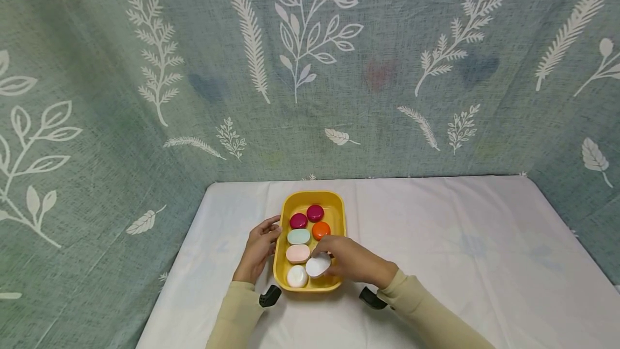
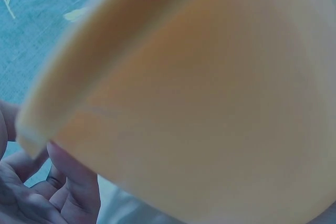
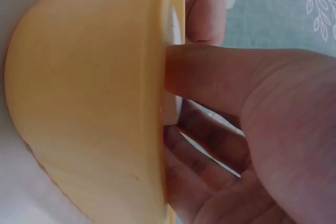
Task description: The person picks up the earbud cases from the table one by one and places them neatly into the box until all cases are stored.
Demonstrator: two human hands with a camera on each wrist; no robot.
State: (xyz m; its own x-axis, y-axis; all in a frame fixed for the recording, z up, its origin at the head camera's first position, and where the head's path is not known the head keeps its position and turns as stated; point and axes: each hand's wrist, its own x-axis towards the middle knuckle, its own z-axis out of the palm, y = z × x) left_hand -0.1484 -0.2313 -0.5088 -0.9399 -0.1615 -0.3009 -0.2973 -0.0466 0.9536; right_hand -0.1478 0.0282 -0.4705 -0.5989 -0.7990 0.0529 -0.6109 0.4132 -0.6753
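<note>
A yellow tub stands on the white cloth with smooth rounded pieces inside that look like soaps. My right hand reaches in over the right rim and pinches a white soap, tilted, between thumb and fingers. In the right wrist view the tub wall hides most of that soap. Against the tub's left rim, my left hand touches with loosely bent fingers. Beside the held piece lie a round white soap, a pink oval soap and a pale green oval soap.
Farther back in the tub sit an orange round piece and two dark red round pieces, one left and one right. White cloth covers the table. A green leaf-patterned curtain hangs behind and at the sides.
</note>
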